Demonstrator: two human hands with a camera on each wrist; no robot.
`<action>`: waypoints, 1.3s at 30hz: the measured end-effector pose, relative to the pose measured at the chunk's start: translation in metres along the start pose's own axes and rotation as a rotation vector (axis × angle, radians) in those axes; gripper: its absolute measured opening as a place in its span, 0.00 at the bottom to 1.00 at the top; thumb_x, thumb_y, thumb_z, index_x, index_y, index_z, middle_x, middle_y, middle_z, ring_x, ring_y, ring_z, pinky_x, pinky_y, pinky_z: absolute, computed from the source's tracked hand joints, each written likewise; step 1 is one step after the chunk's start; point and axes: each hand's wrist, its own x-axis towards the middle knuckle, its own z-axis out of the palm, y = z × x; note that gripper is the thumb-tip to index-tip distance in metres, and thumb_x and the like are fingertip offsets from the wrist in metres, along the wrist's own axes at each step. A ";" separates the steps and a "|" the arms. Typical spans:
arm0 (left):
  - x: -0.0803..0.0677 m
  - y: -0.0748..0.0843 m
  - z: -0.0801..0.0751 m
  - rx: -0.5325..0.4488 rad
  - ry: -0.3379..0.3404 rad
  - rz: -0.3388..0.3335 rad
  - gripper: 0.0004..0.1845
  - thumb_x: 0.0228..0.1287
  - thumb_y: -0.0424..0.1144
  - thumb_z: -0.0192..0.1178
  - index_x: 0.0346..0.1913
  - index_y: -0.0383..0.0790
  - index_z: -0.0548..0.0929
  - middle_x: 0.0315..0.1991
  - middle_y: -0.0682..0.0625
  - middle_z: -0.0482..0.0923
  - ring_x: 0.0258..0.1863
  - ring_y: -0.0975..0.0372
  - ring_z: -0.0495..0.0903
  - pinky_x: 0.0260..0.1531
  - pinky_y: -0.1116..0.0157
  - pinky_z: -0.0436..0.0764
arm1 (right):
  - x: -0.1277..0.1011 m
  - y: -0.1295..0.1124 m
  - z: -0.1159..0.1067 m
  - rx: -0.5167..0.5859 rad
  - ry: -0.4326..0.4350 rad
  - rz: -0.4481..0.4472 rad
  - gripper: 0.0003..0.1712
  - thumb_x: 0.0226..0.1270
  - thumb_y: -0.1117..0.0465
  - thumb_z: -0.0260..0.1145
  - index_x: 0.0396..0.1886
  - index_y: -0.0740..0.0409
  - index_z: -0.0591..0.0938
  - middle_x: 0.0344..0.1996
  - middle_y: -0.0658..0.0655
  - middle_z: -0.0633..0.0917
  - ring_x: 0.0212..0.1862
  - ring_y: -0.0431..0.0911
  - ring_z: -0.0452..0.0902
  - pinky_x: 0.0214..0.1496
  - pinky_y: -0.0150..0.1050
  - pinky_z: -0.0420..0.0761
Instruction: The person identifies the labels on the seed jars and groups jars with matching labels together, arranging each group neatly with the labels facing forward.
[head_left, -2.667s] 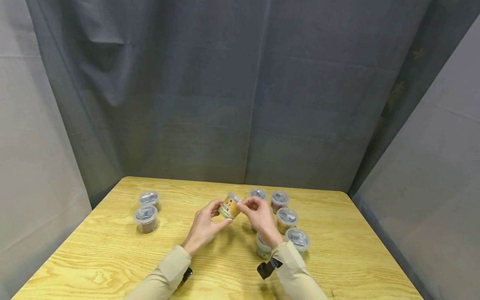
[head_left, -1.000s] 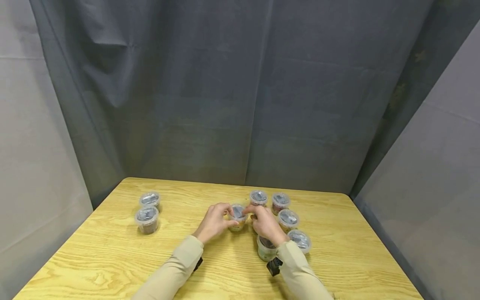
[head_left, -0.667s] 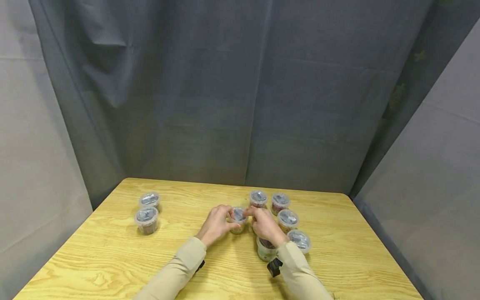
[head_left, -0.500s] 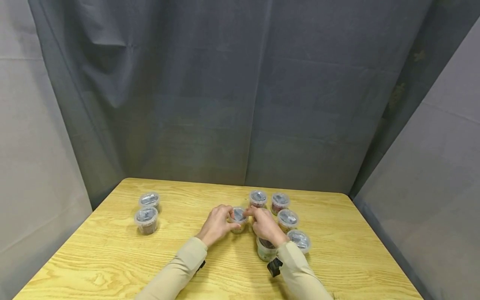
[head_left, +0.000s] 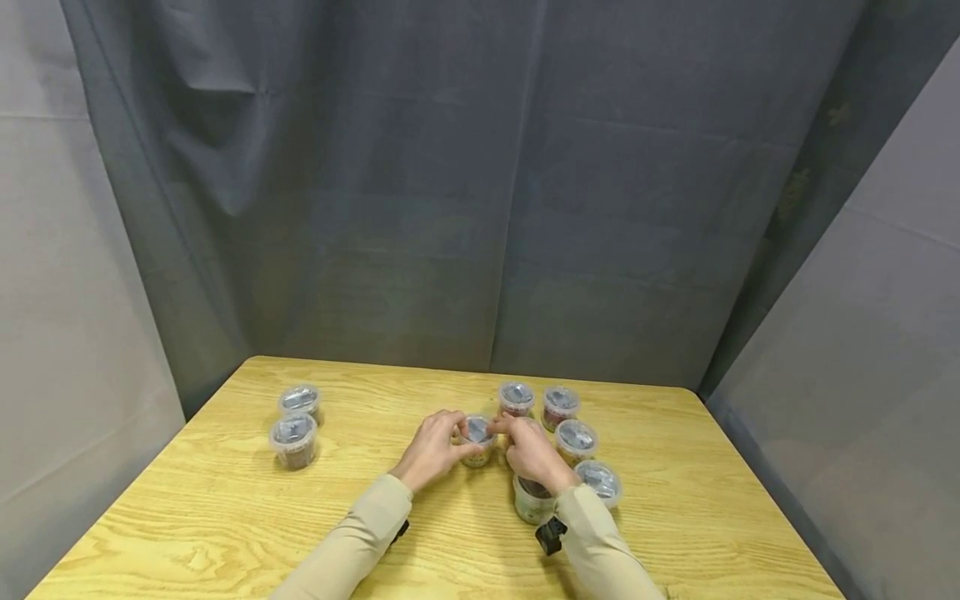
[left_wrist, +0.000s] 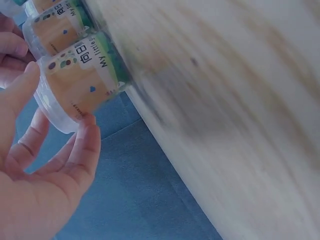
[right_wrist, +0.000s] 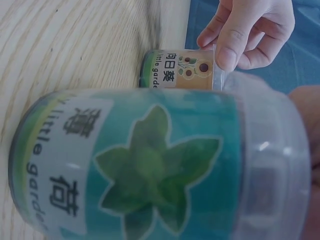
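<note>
grey curtains close off the back and both sides of the frame, and a pale wooden desk (head_left: 225, 500) fills the lower part of the head view. at its centre stands a small tub (head_left: 477, 440) with a clear lid and a yellow sunflower label, upright on the wood. the left hand (head_left: 435, 450) curls round the tub from the left of the frame, thumb and fingertips on its rim; the left wrist view shows the fingers (left_wrist: 85, 150) against the clear lid end of the tub (left_wrist: 80, 82). the right hand (head_left: 531, 452) meets it from the right, fingertips pinching the lid edge, so both grips are closed on the same tub. in the right wrist view the left hand (right_wrist: 250, 30) shows at the upper right of the frame holding the tub (right_wrist: 177, 70), while a mint tub (right_wrist: 150, 170) with a green leaf label fills the foreground, just beside the right wrist. that mint tub (head_left: 531, 498) stands at lower centre of the head view, partly under the right forearm. four more tubs (head_left: 560, 405) cluster to the right of the hands, near each other. two tubs (head_left: 292, 438) stand well apart at centre left. both sleeves (head_left: 352, 542) are beige.
</note>
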 end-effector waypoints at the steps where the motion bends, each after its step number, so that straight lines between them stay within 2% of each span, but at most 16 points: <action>1: 0.000 -0.001 0.000 -0.002 0.002 0.000 0.16 0.55 0.48 0.73 0.29 0.44 0.77 0.35 0.51 0.79 0.36 0.61 0.77 0.32 0.67 0.77 | 0.000 0.000 0.000 0.001 -0.002 -0.001 0.30 0.51 0.84 0.48 0.51 0.66 0.84 0.59 0.69 0.79 0.69 0.63 0.67 0.66 0.59 0.72; 8: -0.001 -0.002 -0.002 -0.008 0.006 -0.002 0.16 0.55 0.48 0.73 0.29 0.44 0.77 0.36 0.51 0.80 0.38 0.59 0.79 0.36 0.64 0.80 | 0.001 -0.001 0.000 0.022 -0.010 0.026 0.30 0.53 0.84 0.48 0.53 0.65 0.83 0.62 0.66 0.78 0.71 0.61 0.64 0.66 0.58 0.73; 15: -0.001 -0.004 -0.003 -0.001 0.014 -0.003 0.16 0.54 0.48 0.73 0.29 0.44 0.77 0.37 0.50 0.81 0.39 0.59 0.80 0.37 0.63 0.82 | 0.002 -0.003 0.001 0.005 0.007 -0.006 0.28 0.55 0.82 0.49 0.52 0.66 0.84 0.60 0.68 0.79 0.70 0.62 0.66 0.67 0.58 0.71; 18: -0.001 -0.005 -0.003 0.003 0.013 -0.003 0.16 0.55 0.50 0.73 0.30 0.45 0.77 0.39 0.50 0.81 0.40 0.59 0.80 0.38 0.63 0.81 | 0.003 -0.003 0.003 -0.018 0.018 -0.014 0.27 0.55 0.82 0.51 0.51 0.66 0.84 0.59 0.67 0.80 0.68 0.62 0.67 0.66 0.58 0.72; 23: -0.005 -0.007 -0.006 -0.022 0.011 -0.005 0.16 0.56 0.52 0.71 0.36 0.45 0.79 0.45 0.49 0.82 0.46 0.54 0.81 0.45 0.57 0.81 | 0.005 -0.008 0.007 -0.020 0.054 0.020 0.29 0.54 0.82 0.53 0.53 0.63 0.84 0.60 0.65 0.80 0.67 0.60 0.70 0.58 0.54 0.81; 25: -0.007 -0.007 -0.010 -0.050 0.015 -0.005 0.16 0.58 0.51 0.70 0.39 0.45 0.80 0.47 0.48 0.82 0.49 0.51 0.81 0.48 0.55 0.80 | 0.007 -0.012 0.008 -0.015 0.082 0.022 0.28 0.56 0.80 0.53 0.54 0.61 0.84 0.61 0.64 0.79 0.67 0.59 0.70 0.56 0.53 0.82; 28: -0.011 -0.007 -0.018 -0.073 0.026 -0.018 0.16 0.60 0.50 0.69 0.42 0.44 0.81 0.48 0.48 0.82 0.50 0.50 0.81 0.48 0.53 0.80 | 0.010 -0.021 0.011 -0.013 0.123 -0.026 0.23 0.62 0.78 0.55 0.53 0.62 0.84 0.59 0.64 0.81 0.66 0.59 0.71 0.54 0.53 0.83; 30: -0.013 -0.008 -0.025 -0.072 0.035 -0.024 0.16 0.62 0.49 0.67 0.44 0.43 0.82 0.48 0.49 0.82 0.49 0.50 0.81 0.47 0.54 0.80 | 0.012 -0.027 0.015 0.002 0.149 -0.061 0.19 0.66 0.76 0.57 0.53 0.63 0.84 0.57 0.65 0.82 0.60 0.59 0.78 0.46 0.52 0.85; 34: -0.017 -0.012 -0.038 -0.060 0.060 -0.035 0.14 0.64 0.47 0.66 0.47 0.43 0.82 0.48 0.49 0.82 0.49 0.51 0.80 0.46 0.55 0.81 | 0.015 -0.040 0.024 0.035 0.175 -0.089 0.15 0.68 0.72 0.61 0.52 0.63 0.84 0.54 0.65 0.84 0.53 0.59 0.83 0.43 0.49 0.86; 35: -0.019 -0.013 -0.041 -0.058 0.071 -0.037 0.14 0.64 0.47 0.66 0.47 0.43 0.82 0.48 0.50 0.82 0.49 0.52 0.80 0.46 0.56 0.82 | 0.016 -0.043 0.027 0.032 0.181 -0.093 0.14 0.68 0.71 0.62 0.52 0.63 0.84 0.54 0.65 0.83 0.51 0.58 0.84 0.45 0.49 0.86; 36: -0.020 -0.015 -0.044 -0.057 0.083 -0.042 0.12 0.64 0.46 0.66 0.46 0.44 0.82 0.48 0.50 0.82 0.49 0.53 0.80 0.46 0.56 0.82 | 0.017 -0.046 0.030 0.024 0.187 -0.095 0.14 0.67 0.70 0.62 0.51 0.62 0.84 0.54 0.64 0.84 0.55 0.57 0.82 0.50 0.49 0.85; 39: -0.026 -0.020 -0.053 -0.045 0.126 -0.052 0.11 0.63 0.44 0.67 0.44 0.44 0.83 0.46 0.50 0.83 0.47 0.55 0.80 0.46 0.57 0.82 | 0.023 -0.054 0.041 -0.011 0.200 -0.116 0.13 0.66 0.69 0.64 0.49 0.59 0.86 0.52 0.62 0.85 0.52 0.55 0.84 0.52 0.48 0.85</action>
